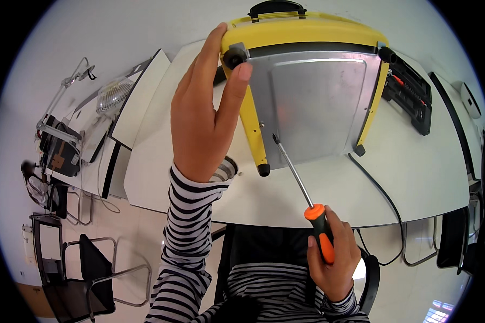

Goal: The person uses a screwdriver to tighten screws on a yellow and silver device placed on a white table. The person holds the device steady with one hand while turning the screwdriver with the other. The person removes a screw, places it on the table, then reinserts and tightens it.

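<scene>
A yellow box-shaped appliance (307, 32) is tipped up on the white table, its grey metal underside (307, 102) facing me. Black feet stand at its corners, and a black handle (277, 7) is at the top. My left hand (205, 113) grips its upper left corner, thumb beside a foot and fingers along the yellow side. In my right hand (334, 258) is a screwdriver (299, 180) with an orange and dark green handle, its fingers wrapped round it. The shaft points up toward the panel's lower left, near a small screw (262, 125); whether the tip touches the panel I cannot tell.
On the white table (199, 188) at the right lies an open black tool case (409, 97). A black cord (382, 188) runs from under the appliance over the front edge. Further left are a desk lamp (64, 86) and black chairs (97, 269).
</scene>
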Demonstrator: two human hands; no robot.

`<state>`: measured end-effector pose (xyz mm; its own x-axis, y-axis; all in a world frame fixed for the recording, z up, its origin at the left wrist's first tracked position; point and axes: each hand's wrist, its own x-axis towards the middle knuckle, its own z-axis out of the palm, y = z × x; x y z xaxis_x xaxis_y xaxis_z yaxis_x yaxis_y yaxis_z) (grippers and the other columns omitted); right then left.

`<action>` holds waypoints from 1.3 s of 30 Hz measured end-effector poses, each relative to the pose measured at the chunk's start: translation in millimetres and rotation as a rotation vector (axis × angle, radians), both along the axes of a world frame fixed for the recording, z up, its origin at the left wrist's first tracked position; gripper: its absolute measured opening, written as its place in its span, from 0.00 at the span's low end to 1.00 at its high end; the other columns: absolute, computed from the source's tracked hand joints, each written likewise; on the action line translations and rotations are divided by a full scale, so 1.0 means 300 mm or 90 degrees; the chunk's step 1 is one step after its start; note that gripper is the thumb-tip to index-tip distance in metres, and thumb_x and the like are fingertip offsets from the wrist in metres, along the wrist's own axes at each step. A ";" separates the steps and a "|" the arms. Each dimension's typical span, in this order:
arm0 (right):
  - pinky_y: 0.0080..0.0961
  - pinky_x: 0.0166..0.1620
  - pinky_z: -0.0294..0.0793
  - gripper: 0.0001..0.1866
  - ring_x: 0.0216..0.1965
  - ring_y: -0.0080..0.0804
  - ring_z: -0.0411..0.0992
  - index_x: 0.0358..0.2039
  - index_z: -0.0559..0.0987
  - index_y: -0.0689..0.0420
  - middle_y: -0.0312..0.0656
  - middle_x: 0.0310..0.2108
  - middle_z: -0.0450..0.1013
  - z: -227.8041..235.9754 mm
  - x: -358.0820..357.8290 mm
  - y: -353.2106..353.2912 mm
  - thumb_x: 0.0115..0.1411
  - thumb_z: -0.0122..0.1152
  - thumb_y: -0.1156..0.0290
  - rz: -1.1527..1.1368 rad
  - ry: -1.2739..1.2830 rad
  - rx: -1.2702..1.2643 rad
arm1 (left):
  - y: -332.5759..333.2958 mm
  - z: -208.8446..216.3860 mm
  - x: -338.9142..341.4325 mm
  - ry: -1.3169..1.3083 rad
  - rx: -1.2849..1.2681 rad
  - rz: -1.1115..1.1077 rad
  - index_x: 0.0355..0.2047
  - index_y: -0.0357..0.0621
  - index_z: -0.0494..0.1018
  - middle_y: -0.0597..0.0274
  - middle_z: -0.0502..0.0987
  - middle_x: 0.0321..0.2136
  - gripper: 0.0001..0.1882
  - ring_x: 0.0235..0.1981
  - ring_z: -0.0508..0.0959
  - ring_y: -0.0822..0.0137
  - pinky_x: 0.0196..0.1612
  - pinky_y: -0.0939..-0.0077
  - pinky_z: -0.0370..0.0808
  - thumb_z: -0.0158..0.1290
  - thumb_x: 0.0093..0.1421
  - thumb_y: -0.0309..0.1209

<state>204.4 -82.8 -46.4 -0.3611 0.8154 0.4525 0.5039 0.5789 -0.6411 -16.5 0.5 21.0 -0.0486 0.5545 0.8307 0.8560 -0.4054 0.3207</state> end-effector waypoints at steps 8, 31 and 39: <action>0.20 0.21 0.69 0.25 0.21 0.34 0.68 0.41 0.66 0.69 0.49 0.24 0.67 0.007 0.038 -0.004 0.38 0.56 0.82 -0.025 0.003 0.041 | -0.011 -0.001 0.067 0.042 0.064 0.075 0.45 0.40 0.64 0.54 0.71 0.38 0.25 0.39 0.71 0.64 0.42 0.79 0.66 0.46 0.53 0.45; 0.19 0.21 0.68 0.25 0.21 0.36 0.68 0.41 0.66 0.70 0.52 0.25 0.68 -0.001 0.059 -0.038 0.37 0.55 0.83 -0.041 0.001 0.023 | 0.022 -0.018 0.063 0.154 0.133 -0.054 0.46 0.40 0.63 0.55 0.68 0.42 0.24 0.43 0.68 0.61 0.46 0.72 0.64 0.50 0.50 0.38; 0.19 0.21 0.69 0.25 0.21 0.36 0.69 0.40 0.67 0.70 0.52 0.25 0.68 -0.002 0.054 -0.038 0.37 0.55 0.83 -0.044 0.000 0.048 | 0.029 -0.017 0.057 0.150 0.130 -0.065 0.46 0.40 0.63 0.54 0.67 0.42 0.23 0.44 0.67 0.60 0.46 0.72 0.63 0.49 0.50 0.37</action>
<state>220.6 -94.3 -47.1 -0.3051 0.8018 0.5139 0.5449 0.5895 -0.5962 0.7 9.1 15.8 0.2058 0.3669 0.9072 0.8489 -0.5281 0.0210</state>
